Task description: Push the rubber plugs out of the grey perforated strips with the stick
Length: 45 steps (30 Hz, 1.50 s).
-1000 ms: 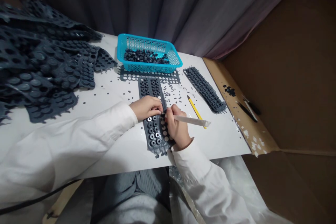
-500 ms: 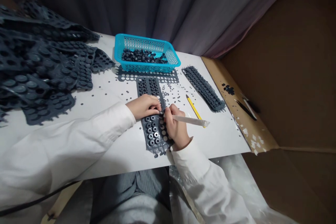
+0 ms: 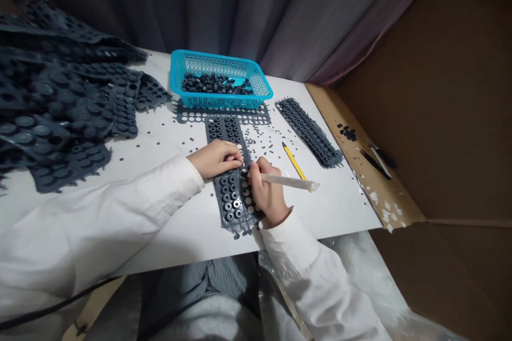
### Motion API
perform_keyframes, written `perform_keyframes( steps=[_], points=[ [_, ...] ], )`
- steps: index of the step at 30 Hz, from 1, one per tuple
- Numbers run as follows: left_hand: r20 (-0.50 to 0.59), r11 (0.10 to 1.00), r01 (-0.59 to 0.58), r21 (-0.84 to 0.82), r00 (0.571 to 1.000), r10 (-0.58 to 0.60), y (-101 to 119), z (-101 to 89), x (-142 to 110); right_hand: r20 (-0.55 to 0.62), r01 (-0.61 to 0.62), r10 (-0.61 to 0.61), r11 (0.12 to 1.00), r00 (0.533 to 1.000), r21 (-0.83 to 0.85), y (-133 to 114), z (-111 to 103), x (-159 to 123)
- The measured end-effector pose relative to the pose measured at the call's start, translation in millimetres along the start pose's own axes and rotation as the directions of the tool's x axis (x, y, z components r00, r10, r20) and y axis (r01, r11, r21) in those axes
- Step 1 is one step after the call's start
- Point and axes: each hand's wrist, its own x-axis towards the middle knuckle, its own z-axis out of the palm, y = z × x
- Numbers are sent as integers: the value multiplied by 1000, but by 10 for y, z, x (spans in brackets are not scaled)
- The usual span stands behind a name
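Note:
A dark grey rubber sheet (image 3: 231,197) with rows of ring-shaped parts lies lengthwise before me, its right side showing several bare round holes. My left hand (image 3: 216,159) rests across its middle, fingers curled and thumb and fingertips pressed together; whatever they pinch is hidden. Held like a pen in my right hand (image 3: 269,192) is a pale, flat stick-like tool (image 3: 290,182), its back end pointing right. The tool's working tip is hidden by my fingers, at the sheet close to my left fingertips.
Behind the sheet, a blue basket (image 3: 222,102) holds small black parts. Left is a heap of moulded rubber sheets (image 3: 72,96). On the right lie a yellow pencil-like tool (image 3: 294,161), another rubber sheet (image 3: 309,132) and black tweezers (image 3: 375,163). Small dark discs are scattered about the table (image 3: 176,234).
The whole view has shifted slightly, with things sitting a little further left and up. Both hands stay at the same place on the sheet, the tool still in my right hand.

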Motion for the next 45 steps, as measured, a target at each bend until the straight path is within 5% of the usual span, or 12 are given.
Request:
perform_keyframes(
  steps=[11, 18, 23, 27, 30, 37, 41, 45],
  points=[
    [-79, 955, 179, -237, 976, -203, -40, 10, 5, 6, -5, 5, 1000, 1000, 1, 0, -7, 2],
    [-135, 802, 275, -531, 907, -400, -33, -47, 31, -14, -1, 1, 1000, 1000, -1, -13, 3, 7],
    [-26, 663, 287, -691, 907, -420, -49, -103, 37, -32, -47, 56, 972, 998, 232, 7, -15, -17],
    [43, 508, 225, -831, 937, -346, 23, -125, 42, -177, -21, 118, 881, 977, 473, 5, -52, -34],
    [115, 354, 224, -908, 946, -304, 114, -109, 36, -280, 45, 121, 853, 952, 521, -17, -61, -40],
    [286, 25, 304, -952, 918, -276, 275, 14, 12, -285, 176, -26, 839, 958, 515, -57, -58, -68],
    [369, -39, 376, -926, 875, -312, 358, 107, 5, -291, 285, -164, 849, 943, 444, -48, -63, -72],
    [388, -43, 399, -916, 853, -350, 428, 170, -7, -303, 295, -169, 848, 938, 441, -37, -66, -71]
  ],
)
